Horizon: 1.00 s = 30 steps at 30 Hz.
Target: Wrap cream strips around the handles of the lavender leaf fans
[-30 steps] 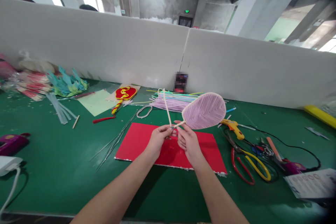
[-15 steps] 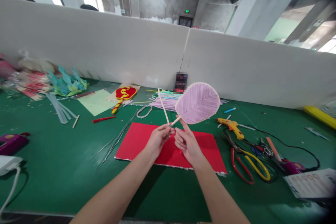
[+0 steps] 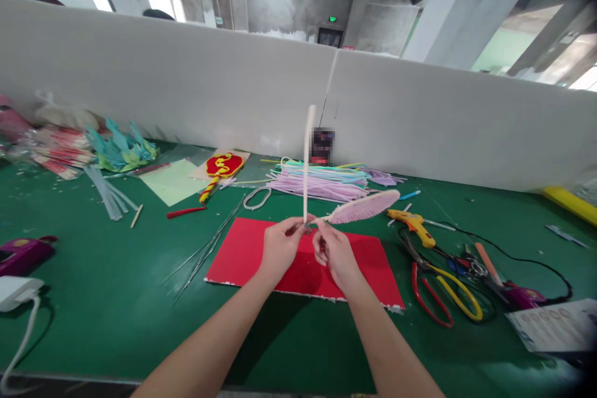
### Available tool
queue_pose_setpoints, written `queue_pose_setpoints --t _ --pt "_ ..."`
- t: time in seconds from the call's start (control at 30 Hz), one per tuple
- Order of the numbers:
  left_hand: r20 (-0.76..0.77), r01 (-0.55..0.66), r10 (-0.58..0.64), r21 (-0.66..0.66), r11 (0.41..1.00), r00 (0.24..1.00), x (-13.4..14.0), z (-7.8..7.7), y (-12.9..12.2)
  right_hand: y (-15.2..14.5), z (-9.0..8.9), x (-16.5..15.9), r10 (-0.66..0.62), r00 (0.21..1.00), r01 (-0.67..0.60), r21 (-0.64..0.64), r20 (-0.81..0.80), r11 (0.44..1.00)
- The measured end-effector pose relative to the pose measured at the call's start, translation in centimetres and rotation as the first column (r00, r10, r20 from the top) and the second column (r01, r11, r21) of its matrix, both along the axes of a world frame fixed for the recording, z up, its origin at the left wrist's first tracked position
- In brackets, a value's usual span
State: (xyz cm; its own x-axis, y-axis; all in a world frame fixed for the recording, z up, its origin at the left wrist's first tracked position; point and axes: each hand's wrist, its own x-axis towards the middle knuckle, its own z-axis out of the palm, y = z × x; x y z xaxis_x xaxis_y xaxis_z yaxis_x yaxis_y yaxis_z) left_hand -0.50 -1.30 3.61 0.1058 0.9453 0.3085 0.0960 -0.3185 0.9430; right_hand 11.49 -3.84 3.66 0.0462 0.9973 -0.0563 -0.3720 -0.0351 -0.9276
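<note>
Above the red board [image 3: 261,255] my two hands meet. A lilac oval fan [image 3: 366,206] with a cream rim is tilted nearly edge-on and points to the right. My right hand [image 3: 334,252] is closed on its short cream handle. My left hand [image 3: 283,245] pinches the handle's end, where a cream pipe cleaner [image 3: 306,168] stands almost upright. A small grey bit shows at the left fingertips, too small to name.
Lilac and teal pipe cleaners [image 3: 321,183] lie behind the board. A red-and-yellow fan [image 3: 224,165] and thin wires [image 3: 208,249] are to the left. A yellow glue gun [image 3: 410,224], pliers [image 3: 443,292] and a cord lie on the right. A white partition [image 3: 209,87] closes off the back.
The lilac fan has turned from showing its broad face to nearly edge-on and dropped lower. The cream pipe cleaner has swung from leaning left to almost upright.
</note>
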Motion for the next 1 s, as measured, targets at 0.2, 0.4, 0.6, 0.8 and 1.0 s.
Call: queue_pose_setpoints --t 0.2,0.4,0.6,0.8,1.0 --pt "-0.429 0.090 0.141 0.476 0.875 0.892 0.0 -1.0 -0.8 0.0 -0.1 0.6 -0.253 0.966 0.249 -0.087 -0.048 0.965" --pt "-0.474 0.123 0.208 0.576 0.808 0.856 0.1 -1.6 -0.5 0.2 -0.9 0.5 -0.345 0.938 0.338 -0.166 -0.015 0.926" --pt "-0.470 0.122 0.260 0.638 0.760 0.843 -0.2 -1.3 -0.5 0.1 -0.9 0.5 -0.383 0.924 0.381 -0.119 0.011 0.917" --pt "-0.504 0.145 0.270 0.640 0.755 0.820 0.0 -1.4 -0.6 0.3 -0.5 0.4 -0.391 0.920 0.386 -0.102 -0.035 0.917" --pt "-0.521 0.106 0.260 0.572 0.813 0.813 0.4 -2.0 -0.6 0.3 -0.9 0.3 -0.422 0.906 0.418 -0.126 -0.007 0.900"
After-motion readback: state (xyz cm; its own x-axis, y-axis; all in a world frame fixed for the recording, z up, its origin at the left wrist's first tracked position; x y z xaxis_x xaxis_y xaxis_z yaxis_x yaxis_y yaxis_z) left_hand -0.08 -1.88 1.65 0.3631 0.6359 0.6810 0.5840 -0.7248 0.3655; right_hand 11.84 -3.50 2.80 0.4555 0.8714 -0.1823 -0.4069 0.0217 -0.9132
